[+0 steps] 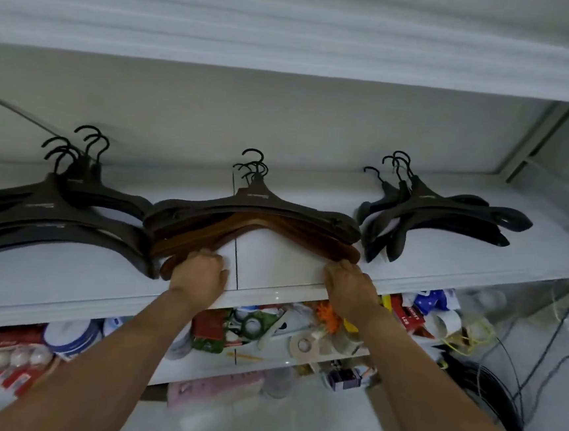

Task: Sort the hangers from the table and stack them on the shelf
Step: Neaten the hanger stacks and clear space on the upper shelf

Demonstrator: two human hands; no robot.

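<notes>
Setting: a white laminate shelf (271, 271) seen from below chest height, with three separate piles of hangers along it.
Task's thing: a small stack of curved brown wooden hangers (212, 235) lies at the front of the middle pile, partly under a stack of dark plastic hangers with black hooks (256, 202).
Left side: the left grip (199, 271), a bare hand, has its fingers curled round the wooden stack's left end.
Right side: the right grip (349, 283), also bare, curls its fingers on the right end.
Neighbours: a larger pile of dark hangers (51, 226) sits just beside the left end; a splayed dark pile (441, 217) lies near the right end.
Below: a lower shelf crowded with tape rolls (304, 346) and packets.
Risk, sliding: the wooden ends sit close to the shelf's front edge, so an uneven push could probably tip them off into the clutter.
Risk, dragging: moving the wooden stack may pull the dark hangers resting on it askew.
Risk, snagging: the left end might catch the neighbouring pile and mix the sorted kinds.
</notes>
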